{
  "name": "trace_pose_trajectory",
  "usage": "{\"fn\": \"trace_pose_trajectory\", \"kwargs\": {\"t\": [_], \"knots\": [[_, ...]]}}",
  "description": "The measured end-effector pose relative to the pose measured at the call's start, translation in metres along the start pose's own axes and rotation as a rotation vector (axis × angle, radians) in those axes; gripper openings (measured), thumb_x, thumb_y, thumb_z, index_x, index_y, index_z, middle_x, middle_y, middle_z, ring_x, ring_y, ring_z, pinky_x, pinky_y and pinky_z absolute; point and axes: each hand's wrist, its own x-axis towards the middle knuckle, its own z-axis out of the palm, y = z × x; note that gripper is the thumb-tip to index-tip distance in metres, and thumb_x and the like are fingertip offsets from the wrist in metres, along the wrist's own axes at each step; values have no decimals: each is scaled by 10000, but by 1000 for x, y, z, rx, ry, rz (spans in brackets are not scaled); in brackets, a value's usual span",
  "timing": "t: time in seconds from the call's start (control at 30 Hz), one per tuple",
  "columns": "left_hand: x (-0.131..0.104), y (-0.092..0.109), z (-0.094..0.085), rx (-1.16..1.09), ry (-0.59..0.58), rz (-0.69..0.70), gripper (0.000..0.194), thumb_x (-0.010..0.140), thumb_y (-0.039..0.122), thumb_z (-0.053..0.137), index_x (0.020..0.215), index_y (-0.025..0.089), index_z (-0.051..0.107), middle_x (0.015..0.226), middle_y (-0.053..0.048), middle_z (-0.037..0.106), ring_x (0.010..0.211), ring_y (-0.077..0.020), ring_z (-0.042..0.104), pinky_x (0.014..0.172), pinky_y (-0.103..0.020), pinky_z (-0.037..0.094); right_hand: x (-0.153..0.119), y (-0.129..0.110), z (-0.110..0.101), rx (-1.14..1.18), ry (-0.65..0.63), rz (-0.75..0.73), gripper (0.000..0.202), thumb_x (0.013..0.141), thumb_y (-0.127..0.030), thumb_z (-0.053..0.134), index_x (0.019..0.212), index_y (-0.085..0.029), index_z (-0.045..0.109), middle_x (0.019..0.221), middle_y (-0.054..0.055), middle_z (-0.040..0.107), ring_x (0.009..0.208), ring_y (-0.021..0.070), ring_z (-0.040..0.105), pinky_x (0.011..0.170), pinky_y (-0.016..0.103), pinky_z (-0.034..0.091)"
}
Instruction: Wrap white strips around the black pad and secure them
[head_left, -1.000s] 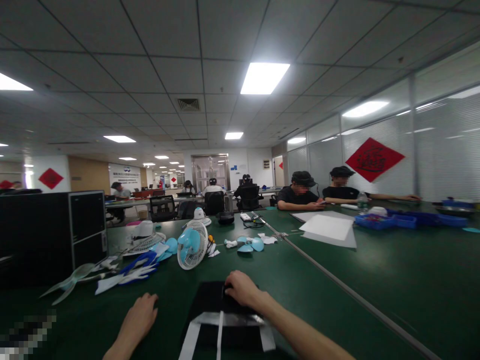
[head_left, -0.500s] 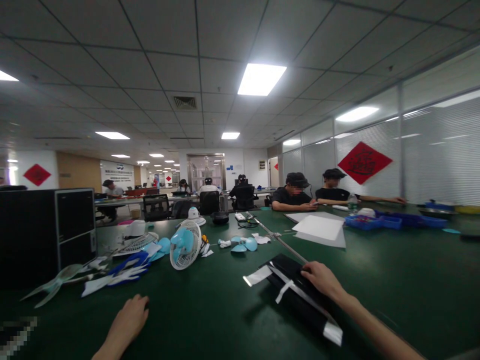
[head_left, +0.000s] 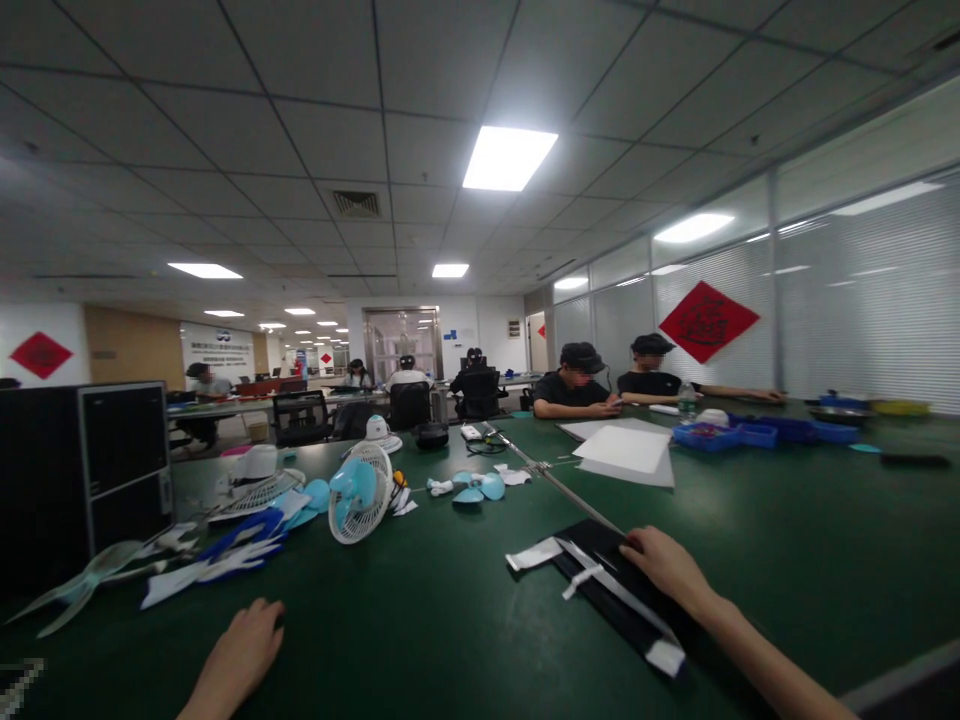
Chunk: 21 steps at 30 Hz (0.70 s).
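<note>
My right hand (head_left: pixel 664 570) is closed on the far right edge of a flat black item (head_left: pixel 611 585) that lies on the green table (head_left: pixel 420 640). White strips (head_left: pixel 626 592) cross the black item, and white pieces stick out at its ends. A thin metal rod (head_left: pixel 574 497) runs from beside my right fingertips toward the table's far side. My left hand (head_left: pixel 244 645) rests low at the left on the table, its fingers curled loosely and apart from any object; what lies under them is hidden.
A black computer case (head_left: pixel 45 470) stands at the left. Fan parts, a white fan cage (head_left: pixel 361 495) and blue-white gloves (head_left: pixel 217 560) lie near it. White sheets (head_left: pixel 626 450) and blue trays (head_left: pixel 705 435) are at the right, before two seated people.
The black item was raised and tilted and now lies flatter on the table, with my right hand still at its edge. The whole view has shifted slightly.
</note>
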Motion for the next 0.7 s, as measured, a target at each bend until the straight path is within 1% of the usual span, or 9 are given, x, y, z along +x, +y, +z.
{"fn": "trace_pose_trajectory", "kwargs": {"t": [0.07,0.13,0.2,0.27,0.4,0.5,0.6,0.7], "knots": [[-1,1,0,19,17,12,445,877,261,382,1261,139,571,1294,-129,581,1169,-249,568,952,-363,480,-10,0,-5,23,76,-23,296,885,-356,474,915,-144,678,951,145,692,904,264,638,745,315,429],[-1,2,1,38,46,17,432,873,237,371,1233,142,590,1260,-128,597,1137,-246,583,941,-363,481,-25,3,-9,72,91,-5,329,882,-415,433,881,-167,650,901,128,698,834,260,641,700,324,435],[-1,2,2,30,55,19,425,866,235,377,1218,145,599,1241,-125,604,1119,-245,589,933,-363,482,-42,8,-11,132,33,31,349,870,-465,412,847,-193,629,867,115,708,783,259,646,660,329,439],[0,1,4,9,54,16,426,862,246,388,1219,152,600,1238,-118,605,1112,-245,590,918,-359,489,-60,15,-12,185,-36,61,376,846,-513,411,832,-206,627,853,113,716,765,266,653,653,338,451],[2,1,6,23,64,11,442,864,244,381,1238,128,586,1253,-132,595,1120,-250,585,934,-363,480,-88,25,-9,294,-124,77,477,791,-619,416,844,-213,660,871,115,731,808,287,665,710,354,480],[3,0,5,23,44,9,452,867,256,387,1256,115,570,1275,-142,581,1147,-258,569,956,-375,470,-96,24,-6,361,-140,60,546,753,-672,426,873,-206,684,901,115,735,844,288,671,736,342,494],[3,0,4,-7,36,7,442,868,269,394,1245,129,576,1269,-136,585,1147,-260,566,944,-378,477,-96,18,-3,412,-124,62,531,716,-652,470,882,-201,695,893,112,741,839,287,677,727,321,506],[3,-1,5,-30,28,2,431,859,276,411,1227,144,591,1255,-128,596,1131,-263,572,940,-391,480,-93,13,-2,441,-113,86,531,671,-621,503,909,-187,695,857,114,741,794,284,679,687,316,510]]}}
